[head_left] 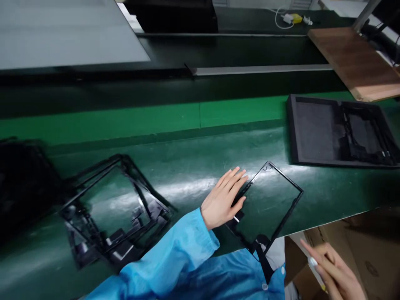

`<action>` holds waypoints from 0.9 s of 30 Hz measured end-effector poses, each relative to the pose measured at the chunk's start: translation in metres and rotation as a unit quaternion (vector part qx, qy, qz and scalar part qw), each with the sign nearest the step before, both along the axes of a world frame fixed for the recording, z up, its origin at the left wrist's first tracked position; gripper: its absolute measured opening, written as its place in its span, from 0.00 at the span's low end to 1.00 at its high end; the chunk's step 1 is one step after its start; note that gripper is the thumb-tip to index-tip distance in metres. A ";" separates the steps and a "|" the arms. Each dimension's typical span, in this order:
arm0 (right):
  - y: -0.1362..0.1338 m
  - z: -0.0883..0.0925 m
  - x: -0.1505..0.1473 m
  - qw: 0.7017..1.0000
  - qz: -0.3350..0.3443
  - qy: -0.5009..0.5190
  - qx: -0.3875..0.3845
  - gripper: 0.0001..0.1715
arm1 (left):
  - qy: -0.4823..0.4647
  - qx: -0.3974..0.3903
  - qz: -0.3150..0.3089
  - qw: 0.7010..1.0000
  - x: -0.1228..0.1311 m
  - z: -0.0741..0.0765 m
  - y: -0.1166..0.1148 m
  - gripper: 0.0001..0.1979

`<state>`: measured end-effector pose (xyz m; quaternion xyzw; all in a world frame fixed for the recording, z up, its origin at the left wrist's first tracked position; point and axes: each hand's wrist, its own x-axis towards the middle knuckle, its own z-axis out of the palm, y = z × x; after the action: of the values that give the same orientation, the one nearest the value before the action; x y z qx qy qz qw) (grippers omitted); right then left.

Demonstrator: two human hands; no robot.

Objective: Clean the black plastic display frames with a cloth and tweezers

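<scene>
A thin black rectangular frame [290, 208] lies on the green workbench at its front edge, one dark corner part jutting out over the edge. My left hand [223, 200] rests flat along the frame's left side, its fingers stretched out. At the lower right, beyond the bench edge, my right hand [337, 271] is closed around a slim white tool [315, 268] with a yellow bit at its lower end. Its index finger points out, and the tool's exact kind is unclear. To the left, several similar black frames [143, 200] lie overlapped.
A black foam tray [309, 131] with dark parts in it stands at the right. Blurred black items [25, 187] are piled at the far left. A brown wooden board [359, 58] juts in at the back right. Cardboard boxes [368, 258] stand below the bench [187, 154].
</scene>
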<state>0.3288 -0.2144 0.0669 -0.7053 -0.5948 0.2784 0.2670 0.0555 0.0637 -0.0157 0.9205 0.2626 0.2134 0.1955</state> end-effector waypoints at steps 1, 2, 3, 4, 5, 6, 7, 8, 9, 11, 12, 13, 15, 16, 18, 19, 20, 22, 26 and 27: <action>0.027 0.006 -0.003 0.999 0.003 -0.024 0.036 0.28 | -0.002 0.003 0.001 1.000 0.000 0.001 0.000 0.25; 0.056 0.008 -0.007 0.997 -0.005 -0.040 0.071 0.26 | -0.004 0.004 0.001 1.000 0.000 0.002 -0.001 0.24; 0.085 0.007 -0.010 0.994 -0.003 -0.049 0.097 0.20 | -0.005 0.004 0.001 1.000 0.000 0.003 -0.001 0.23; 0.113 0.003 -0.012 0.992 0.008 -0.057 0.113 0.15 | -0.005 0.001 0.002 1.000 0.000 0.004 -0.002 0.22; 0.139 -0.002 -0.013 0.990 0.011 -0.068 0.123 0.08 | -0.006 -0.002 0.001 1.000 0.000 0.005 -0.002 0.22; 0.162 -0.008 -0.013 0.988 0.007 -0.081 0.128 0.05 | -0.006 -0.005 0.002 1.000 0.000 0.006 -0.002 0.22; 0.181 -0.013 -0.012 0.985 0.001 -0.099 0.138 0.05 | -0.004 -0.007 0.003 1.000 0.000 0.007 -0.003 0.22; 0.197 -0.018 -0.010 0.982 -0.003 -0.115 0.148 0.06 | -0.003 -0.007 0.004 1.000 0.001 0.008 -0.003 0.22; 0.210 -0.022 -0.009 0.979 -0.006 -0.128 0.160 0.06 | -0.001 -0.005 0.005 1.000 0.001 0.010 -0.003 0.22; 0.227 -0.027 -0.007 0.971 -0.009 -0.156 0.179 0.07 | -0.002 0.004 0.006 1.000 0.001 0.012 -0.004 0.21; 0.232 -0.029 -0.006 0.967 -0.010 -0.172 0.186 0.08 | -0.002 0.008 0.006 1.000 0.001 0.013 -0.005 0.21; 0.235 -0.031 -0.006 0.963 -0.012 -0.188 0.191 0.09 | -0.005 0.013 0.007 1.000 0.002 0.014 -0.005 0.21; 0.239 -0.036 -0.006 0.958 -0.014 -0.206 0.200 0.10 | -0.011 0.021 0.010 1.000 0.002 0.016 -0.005 0.21; 0.240 -0.038 -0.007 0.957 -0.015 -0.207 0.205 0.10 | -0.014 0.025 0.013 0.999 0.003 0.016 -0.006 0.21; 0.241 -0.042 -0.008 0.956 -0.017 -0.198 0.215 0.10 | -0.017 0.032 0.014 0.999 0.004 0.017 -0.006 0.21; 0.241 -0.044 -0.010 0.955 -0.017 -0.197 0.219 0.10 | -0.016 0.031 0.015 0.999 0.004 0.017 -0.006 0.21; 0.240 -0.045 -0.012 0.954 -0.015 -0.197 0.223 0.10 | -0.014 0.029 0.013 0.999 0.004 0.016 -0.007 0.21; 0.236 -0.045 -0.018 0.953 0.000 -0.203 0.224 0.11 | -0.010 0.022 0.011 1.000 0.004 0.016 -0.007 0.21; 0.230 -0.040 -0.031 0.953 0.051 -0.209 0.212 0.12 | -0.012 0.019 0.011 1.000 0.003 0.018 -0.007 0.21; 0.230 -0.038 -0.031 0.952 0.057 -0.215 0.210 0.12 | -0.012 0.018 0.012 1.000 0.003 0.018 -0.007 0.21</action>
<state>0.2975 0.0159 0.0286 -0.6409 -0.7227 0.0037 0.2585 0.0582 0.0569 0.0024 0.9180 0.2678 0.2311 0.1794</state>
